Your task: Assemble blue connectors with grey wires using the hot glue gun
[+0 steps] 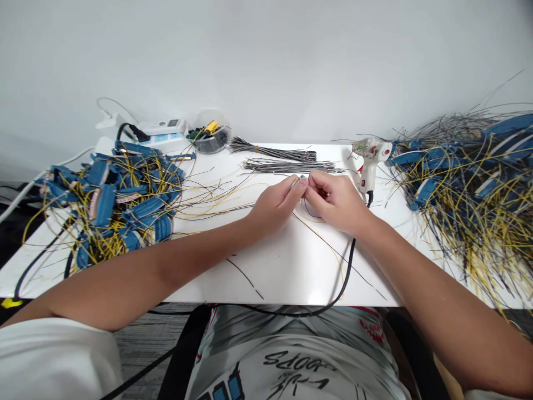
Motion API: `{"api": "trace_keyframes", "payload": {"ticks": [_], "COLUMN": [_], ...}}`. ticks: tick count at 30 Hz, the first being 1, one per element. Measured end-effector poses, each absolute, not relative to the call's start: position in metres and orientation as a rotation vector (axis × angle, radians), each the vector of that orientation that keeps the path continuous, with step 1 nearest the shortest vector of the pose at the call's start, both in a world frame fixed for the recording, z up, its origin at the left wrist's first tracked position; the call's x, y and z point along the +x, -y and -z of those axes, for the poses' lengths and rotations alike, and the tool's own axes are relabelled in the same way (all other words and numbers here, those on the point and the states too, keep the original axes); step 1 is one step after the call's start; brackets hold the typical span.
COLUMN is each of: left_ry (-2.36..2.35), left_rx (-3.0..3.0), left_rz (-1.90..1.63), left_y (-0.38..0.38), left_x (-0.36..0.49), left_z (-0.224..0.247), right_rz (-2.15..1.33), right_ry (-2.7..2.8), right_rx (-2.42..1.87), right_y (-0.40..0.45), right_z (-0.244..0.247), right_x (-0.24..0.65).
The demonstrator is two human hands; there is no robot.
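Note:
My left hand point(275, 204) and my right hand point(335, 200) meet above the middle of the white table. The left thumb and fingers are closed on a small blue part, mostly covered by the fingertips. Against it, the right fingers are curled and pinched; a dark wire loops just below them, but what they grip is hidden. Thin yellow and black wires point(320, 236) trail down from the hands onto the table. Just behind lie two bundles of grey-black wires point(287, 165), the rear one bound with a band.
A pile of blue parts with yellow and black wires point(105, 205) covers the left; a larger wire pile point(470, 189) fills the right. A white glue gun point(370, 161) stands beside my right hand. A clear tub point(214, 141) holds tools near a power strip point(160, 133).

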State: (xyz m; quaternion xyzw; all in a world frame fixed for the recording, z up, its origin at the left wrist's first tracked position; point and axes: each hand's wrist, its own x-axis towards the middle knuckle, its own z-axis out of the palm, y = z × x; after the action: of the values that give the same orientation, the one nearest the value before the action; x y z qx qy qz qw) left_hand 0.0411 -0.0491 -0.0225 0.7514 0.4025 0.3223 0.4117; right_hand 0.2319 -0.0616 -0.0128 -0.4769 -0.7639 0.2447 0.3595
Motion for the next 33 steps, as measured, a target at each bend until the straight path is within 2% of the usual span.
{"api": "trace_keyframes", "payload": {"ticks": [33], "left_ry": [-1.001], "left_rx": [1.893], "left_rz": [-0.802], "left_y": [0.0488], "left_x": [0.0410], "left_z": [0.0231], "right_rz": [-0.613], "right_ry": [1.978], "right_rx": [-1.247], "right_y": [0.0615], "right_z": [0.0132], "right_x": [0.2318]}}
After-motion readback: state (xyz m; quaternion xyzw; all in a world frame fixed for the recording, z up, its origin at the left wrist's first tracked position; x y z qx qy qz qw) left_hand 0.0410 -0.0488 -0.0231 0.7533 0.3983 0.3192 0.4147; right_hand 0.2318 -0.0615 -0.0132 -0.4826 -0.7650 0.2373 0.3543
